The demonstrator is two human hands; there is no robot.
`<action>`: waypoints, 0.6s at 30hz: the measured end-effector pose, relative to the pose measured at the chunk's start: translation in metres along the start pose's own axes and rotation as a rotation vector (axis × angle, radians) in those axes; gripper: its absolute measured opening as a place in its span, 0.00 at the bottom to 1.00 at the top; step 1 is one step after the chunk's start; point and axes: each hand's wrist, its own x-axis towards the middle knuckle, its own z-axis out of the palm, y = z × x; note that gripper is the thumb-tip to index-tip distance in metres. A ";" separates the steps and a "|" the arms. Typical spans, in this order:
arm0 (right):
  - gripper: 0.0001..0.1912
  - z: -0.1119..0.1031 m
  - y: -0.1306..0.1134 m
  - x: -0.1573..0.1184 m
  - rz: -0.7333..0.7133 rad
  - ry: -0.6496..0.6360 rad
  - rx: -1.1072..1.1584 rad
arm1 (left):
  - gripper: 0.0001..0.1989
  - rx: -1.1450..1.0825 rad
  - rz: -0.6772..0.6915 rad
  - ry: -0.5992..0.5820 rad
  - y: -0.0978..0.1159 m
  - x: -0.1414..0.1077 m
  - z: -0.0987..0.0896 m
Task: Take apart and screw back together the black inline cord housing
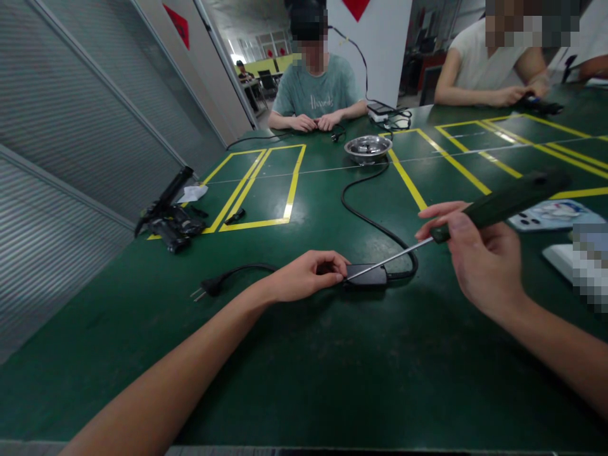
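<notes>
A flat black power adapter [370, 277] lies on the green table, a cord leaving each end. My left hand [313, 275] is closed on its left end, thumb in front and fingers behind. A two-pin plug [211, 288] on the left cord rests on the tabletop. In my right hand [484, 263] is a screwdriver [503, 204] with a dark green handle, held tilted. Its thin metal shaft slants down to the left, and the tip meets the adapter close to my left thumb. Whether the tip sits in a screw or a seam I cannot tell.
A steel bowl [368, 147] stands beyond the adapter, with the black cord [375, 221] curving toward it. Black gear [171, 218] lies at left, near a small black piece [235, 216]. A phone [555, 215] is at right. Two people sit across the table [304, 367].
</notes>
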 end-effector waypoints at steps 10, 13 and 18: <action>0.14 0.004 -0.005 -0.002 0.029 -0.058 0.136 | 0.05 -0.006 0.001 0.004 -0.001 0.001 0.002; 0.07 0.002 -0.005 0.001 0.004 -0.005 -0.050 | 0.05 0.003 -0.007 0.007 0.000 0.001 0.002; 0.06 0.000 0.004 0.004 0.025 -0.002 -0.014 | 0.06 0.017 -0.012 0.014 0.000 0.001 0.002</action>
